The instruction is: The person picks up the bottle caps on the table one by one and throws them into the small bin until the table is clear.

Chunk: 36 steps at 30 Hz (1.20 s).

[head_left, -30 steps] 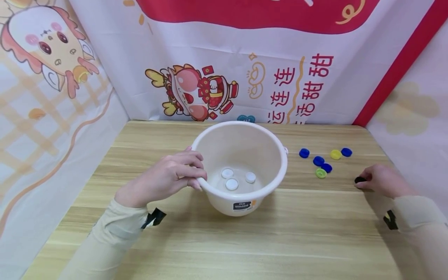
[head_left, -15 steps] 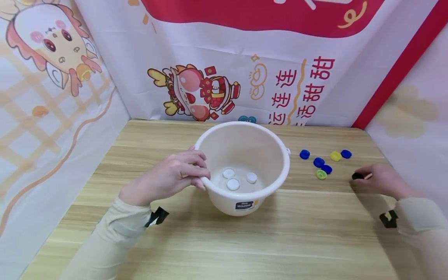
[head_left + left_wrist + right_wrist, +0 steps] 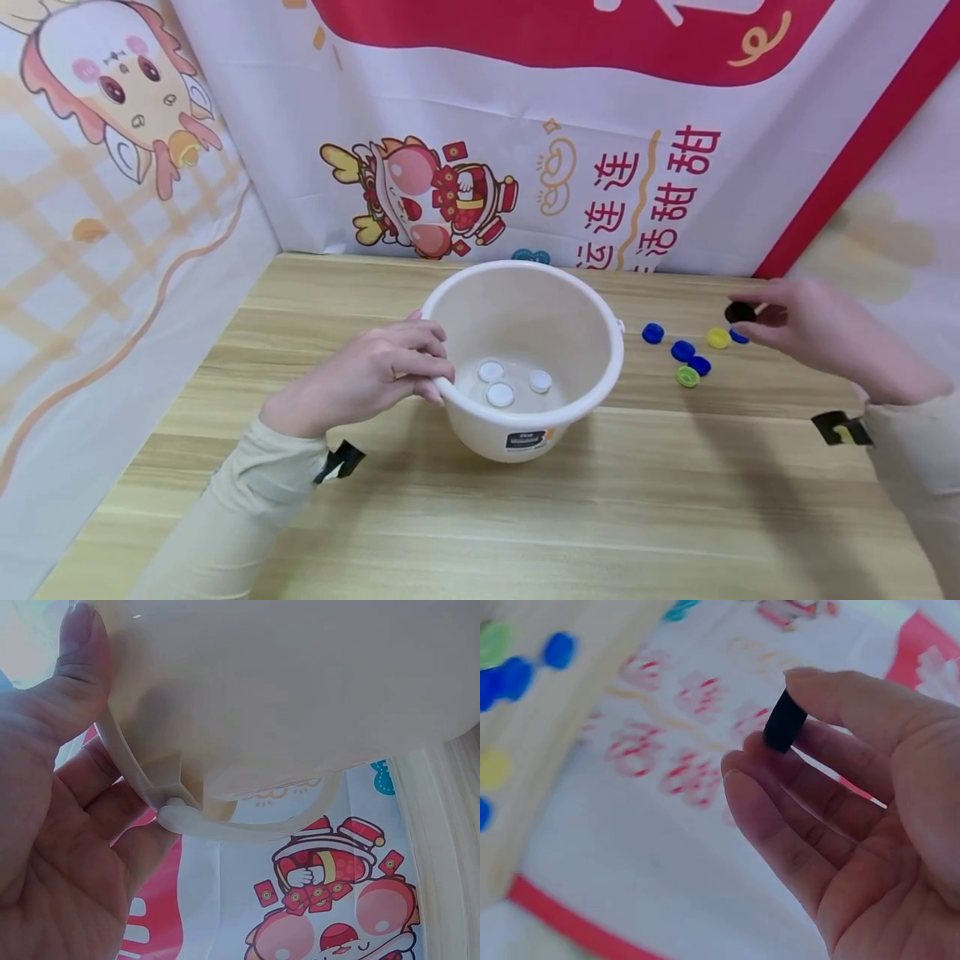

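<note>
A cream plastic bucket (image 3: 517,333) stands mid-table, with several white bottle caps (image 3: 500,395) on its floor. My left hand (image 3: 367,371) grips the bucket's left rim; in the left wrist view the thumb (image 3: 79,645) lies against the wall and the fingers curl behind the rim by the bucket's handle (image 3: 247,829). Over the table at the right, my right hand (image 3: 817,329) pinches a black bottle cap (image 3: 740,312) between thumb and fingers. The right wrist view shows this black cap (image 3: 785,720) edge-on. Behind it lies a partly covered blue cap (image 3: 739,335).
On the table right of the bucket lie several blue caps (image 3: 652,333), a yellow cap (image 3: 717,338) and a green cap (image 3: 687,377). Printed cloth (image 3: 450,83) hangs along the table's back edge and both sides.
My right hand has lifted the black cap off the table and moved it up and slightly left, toward the back. The left hand keeps its grip on the bucket.
</note>
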Each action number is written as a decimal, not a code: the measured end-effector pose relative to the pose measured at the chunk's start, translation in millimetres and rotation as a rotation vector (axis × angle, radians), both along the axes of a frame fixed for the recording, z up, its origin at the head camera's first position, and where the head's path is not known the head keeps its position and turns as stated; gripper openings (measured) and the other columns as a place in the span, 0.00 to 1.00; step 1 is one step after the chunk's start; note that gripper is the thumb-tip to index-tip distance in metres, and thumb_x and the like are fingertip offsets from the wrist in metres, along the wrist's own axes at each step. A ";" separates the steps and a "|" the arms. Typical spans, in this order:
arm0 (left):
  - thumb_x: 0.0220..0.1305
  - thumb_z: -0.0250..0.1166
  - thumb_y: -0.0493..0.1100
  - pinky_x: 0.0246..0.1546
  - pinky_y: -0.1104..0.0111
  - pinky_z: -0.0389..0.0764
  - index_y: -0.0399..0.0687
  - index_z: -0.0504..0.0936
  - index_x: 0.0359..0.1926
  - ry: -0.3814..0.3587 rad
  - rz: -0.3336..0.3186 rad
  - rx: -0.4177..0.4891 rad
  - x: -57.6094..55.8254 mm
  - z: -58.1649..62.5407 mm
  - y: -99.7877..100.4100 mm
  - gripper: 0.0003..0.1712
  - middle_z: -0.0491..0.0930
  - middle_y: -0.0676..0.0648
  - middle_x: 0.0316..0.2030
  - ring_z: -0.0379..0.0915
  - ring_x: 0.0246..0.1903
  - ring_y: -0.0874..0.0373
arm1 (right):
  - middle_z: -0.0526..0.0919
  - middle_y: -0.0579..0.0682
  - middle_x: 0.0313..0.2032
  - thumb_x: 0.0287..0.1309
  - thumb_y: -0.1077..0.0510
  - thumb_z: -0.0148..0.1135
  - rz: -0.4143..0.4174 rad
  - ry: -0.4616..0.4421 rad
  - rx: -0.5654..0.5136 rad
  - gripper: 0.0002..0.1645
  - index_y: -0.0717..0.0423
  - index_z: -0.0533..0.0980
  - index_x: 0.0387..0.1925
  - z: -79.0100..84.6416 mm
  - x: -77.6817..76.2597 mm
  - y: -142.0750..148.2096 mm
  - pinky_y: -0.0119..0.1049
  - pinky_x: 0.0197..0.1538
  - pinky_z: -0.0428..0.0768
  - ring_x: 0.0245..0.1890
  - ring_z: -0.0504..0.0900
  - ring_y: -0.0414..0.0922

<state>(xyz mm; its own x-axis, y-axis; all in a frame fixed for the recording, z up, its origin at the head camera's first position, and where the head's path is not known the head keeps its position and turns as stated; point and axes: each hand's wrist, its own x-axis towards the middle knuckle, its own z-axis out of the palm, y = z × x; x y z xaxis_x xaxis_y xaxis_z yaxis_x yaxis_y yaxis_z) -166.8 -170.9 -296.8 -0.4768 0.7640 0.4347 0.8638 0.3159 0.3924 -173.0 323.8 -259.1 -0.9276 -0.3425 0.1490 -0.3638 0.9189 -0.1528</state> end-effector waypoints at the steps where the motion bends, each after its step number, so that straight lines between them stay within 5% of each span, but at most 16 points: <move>1: 0.50 0.75 0.45 0.69 0.50 0.61 0.50 0.90 0.41 -0.001 0.001 0.000 0.0 0.0 0.2 0.15 0.81 0.52 0.42 0.75 0.50 0.55 | 0.85 0.50 0.31 0.48 0.63 0.78 0.011 0.015 0.004 0.27 0.67 0.81 0.51 7.3 0.7 -7.9 0.29 0.25 0.80 0.27 0.82 0.43; 10: 0.50 0.75 0.44 0.69 0.50 0.62 0.49 0.90 0.41 0.005 0.002 -0.001 -0.2 0.2 0.7 0.14 0.81 0.51 0.41 0.75 0.49 0.55 | 0.86 0.53 0.38 0.46 0.58 0.80 0.124 0.110 0.045 0.29 0.59 0.83 0.52 60.8 5.1 -75.4 0.36 0.27 0.84 0.28 0.82 0.43; 18: 0.50 0.75 0.44 0.69 0.50 0.61 0.49 0.90 0.41 -0.012 0.009 0.000 0.8 0.8 0.5 0.15 0.82 0.51 0.42 0.75 0.50 0.55 | 0.87 0.51 0.41 0.53 0.56 0.76 0.213 0.072 0.069 0.25 0.55 0.83 0.53 91.2 0.5 -123.4 0.46 0.37 0.86 0.35 0.85 0.47; 26: 0.50 0.75 0.43 0.68 0.49 0.62 0.49 0.90 0.41 0.000 -0.006 0.005 -0.4 0.7 0.7 0.14 0.82 0.52 0.42 0.75 0.49 0.55 | 0.86 0.52 0.43 0.55 0.55 0.75 0.259 -0.015 0.073 0.24 0.53 0.83 0.54 100.5 -9.2 -159.9 0.47 0.43 0.86 0.38 0.84 0.47; 36: 0.50 0.75 0.44 0.68 0.50 0.63 0.50 0.90 0.41 -0.001 -0.002 0.002 0.0 0.5 0.7 0.14 0.81 0.52 0.42 0.75 0.50 0.55 | 0.86 0.49 0.40 0.55 0.57 0.74 0.368 -0.071 0.087 0.21 0.52 0.84 0.52 90.8 -26.9 -189.0 0.38 0.36 0.83 0.34 0.82 0.44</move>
